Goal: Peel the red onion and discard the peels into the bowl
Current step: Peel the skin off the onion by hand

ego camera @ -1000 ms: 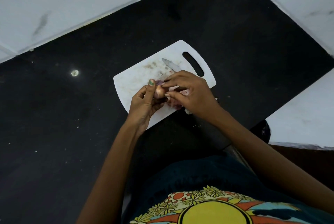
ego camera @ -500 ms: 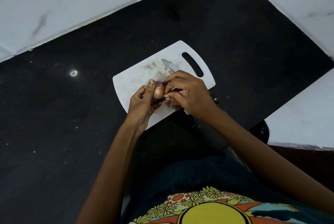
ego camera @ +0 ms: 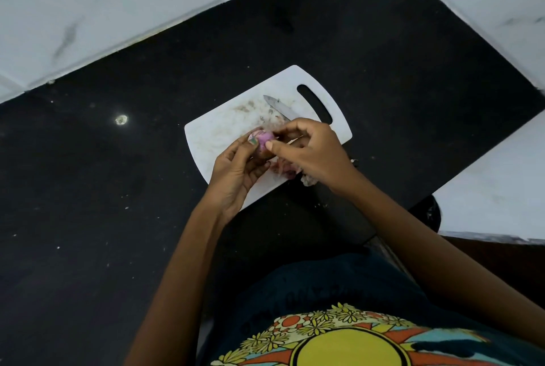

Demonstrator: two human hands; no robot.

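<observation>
A small red onion (ego camera: 263, 138), pink where its skin is off, is held over the white cutting board (ego camera: 224, 135). My left hand (ego camera: 239, 171) grips it from below, thumb on its side. My right hand (ego camera: 309, 153) pinches the onion's skin with thumb and fingers from the right. Loose purple peels (ego camera: 287, 172) lie on the board under my right hand. No bowl is in view.
A knife (ego camera: 278, 107) lies on the board beyond my hands, blade tip pointing far left. The board sits on a black counter (ego camera: 118, 188) bounded by white marble walls (ego camera: 103, 5) at the back and right. A dark object (ego camera: 427, 212) sits at the counter's right edge.
The onion has turned in my left hand and now shows more pink, peeled surface. My right hand's fingers have shifted on the onion's skin.
</observation>
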